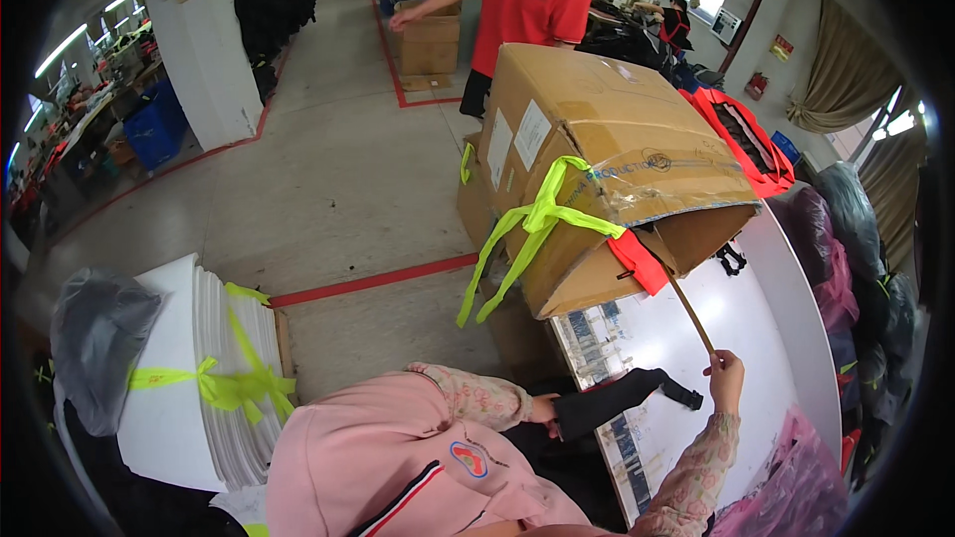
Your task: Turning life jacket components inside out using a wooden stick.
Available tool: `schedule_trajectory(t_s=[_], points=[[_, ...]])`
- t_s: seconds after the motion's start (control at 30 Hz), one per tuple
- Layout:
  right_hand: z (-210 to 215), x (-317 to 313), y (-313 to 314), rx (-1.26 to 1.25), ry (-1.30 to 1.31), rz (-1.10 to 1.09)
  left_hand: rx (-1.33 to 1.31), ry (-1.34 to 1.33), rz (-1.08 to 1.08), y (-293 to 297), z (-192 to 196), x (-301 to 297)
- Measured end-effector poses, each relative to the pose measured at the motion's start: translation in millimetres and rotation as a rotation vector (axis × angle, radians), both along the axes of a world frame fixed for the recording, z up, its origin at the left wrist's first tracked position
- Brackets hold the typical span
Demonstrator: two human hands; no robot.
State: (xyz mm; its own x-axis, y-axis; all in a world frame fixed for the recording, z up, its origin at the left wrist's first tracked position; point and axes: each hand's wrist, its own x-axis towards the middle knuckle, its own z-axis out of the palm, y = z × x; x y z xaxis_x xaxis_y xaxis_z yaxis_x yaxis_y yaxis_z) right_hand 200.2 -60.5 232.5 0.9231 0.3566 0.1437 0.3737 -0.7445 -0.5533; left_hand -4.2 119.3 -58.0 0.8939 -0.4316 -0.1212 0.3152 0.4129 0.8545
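Note:
My right hand [726,378] is closed round the near end of a thin brown stick [693,314]. The stick's far end reaches the open mouth of a large cardboard box [637,129] tipped on its side on the white table [761,338]. Beside that end hangs an orange-red fabric piece [639,262] with a black edge. My left hand [543,414] is closed at the table's left edge, on the end of a black fabric strip [617,403]. A small black fitting [681,396] sits at the strip's other end, left of my right hand.
Neon-yellow ties [542,209] hang from the box. Left stands a tied stack of white sheets [189,378] with a grey plastic bag [104,348]. A person in red [527,0] stands beyond the box. Pink plastic [791,482] lies near right; filled bags [851,219] line the right side.

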Motion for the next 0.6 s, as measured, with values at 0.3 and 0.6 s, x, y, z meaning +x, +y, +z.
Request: schedule_trajectory(t_s=[0.3, 0.6], points=[[-32.6, 2.8, -13.8, 0.077, 0.048, 0.013, -0.007, 0.031, 0.027, -0.2, 7.4, -1.8], [-76.1, 7.5, -24.5, 0.126, 0.082, 0.056, -0.068, 0.043, 0.035, -1.8, 0.8, 0.1]])
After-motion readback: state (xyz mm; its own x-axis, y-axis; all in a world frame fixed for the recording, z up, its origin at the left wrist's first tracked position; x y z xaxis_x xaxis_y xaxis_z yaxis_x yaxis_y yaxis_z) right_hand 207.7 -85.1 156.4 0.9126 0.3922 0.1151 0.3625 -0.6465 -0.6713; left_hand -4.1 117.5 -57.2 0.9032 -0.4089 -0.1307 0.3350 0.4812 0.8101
